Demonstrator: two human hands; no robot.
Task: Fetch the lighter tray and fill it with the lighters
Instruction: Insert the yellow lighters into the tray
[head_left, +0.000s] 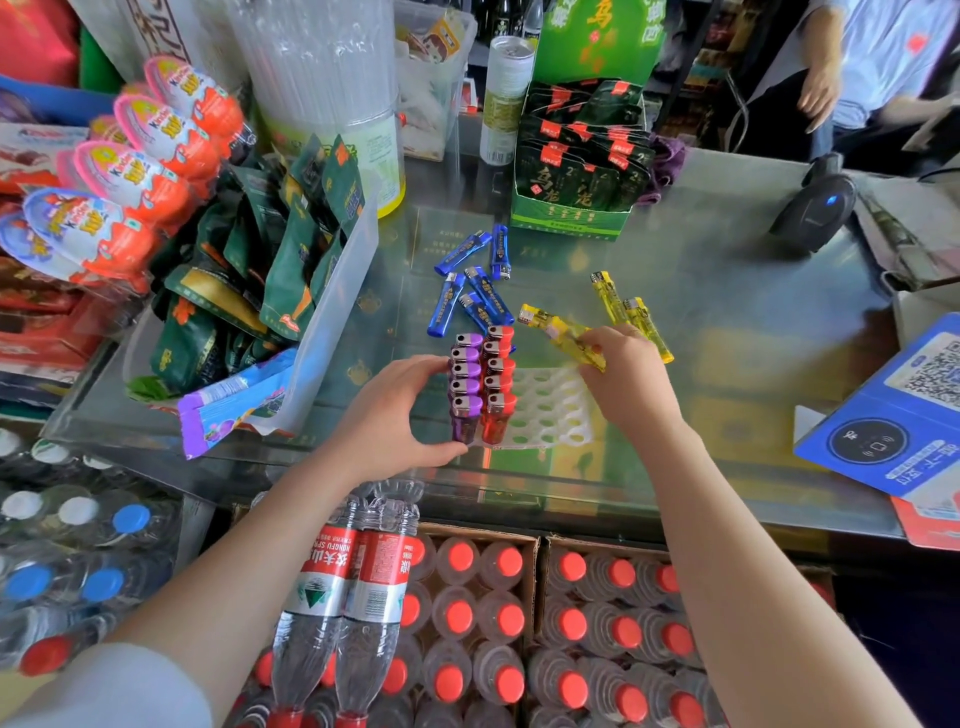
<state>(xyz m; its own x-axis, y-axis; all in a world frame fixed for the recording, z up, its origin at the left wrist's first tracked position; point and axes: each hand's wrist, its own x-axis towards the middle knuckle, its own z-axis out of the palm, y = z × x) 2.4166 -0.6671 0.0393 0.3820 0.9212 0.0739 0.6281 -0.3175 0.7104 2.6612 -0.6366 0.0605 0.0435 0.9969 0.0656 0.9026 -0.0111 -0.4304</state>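
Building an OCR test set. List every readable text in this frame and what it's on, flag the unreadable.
"Kinder": egg-shaped candy packs.
"NONGFU SPR...", cut off: red labels of the two water bottles.
"乌龙": green tea pouches in the display box.
"2": same pouches.
Too small or blurred: print on the blue lighters and yellow lighters, QR stand, tall can.
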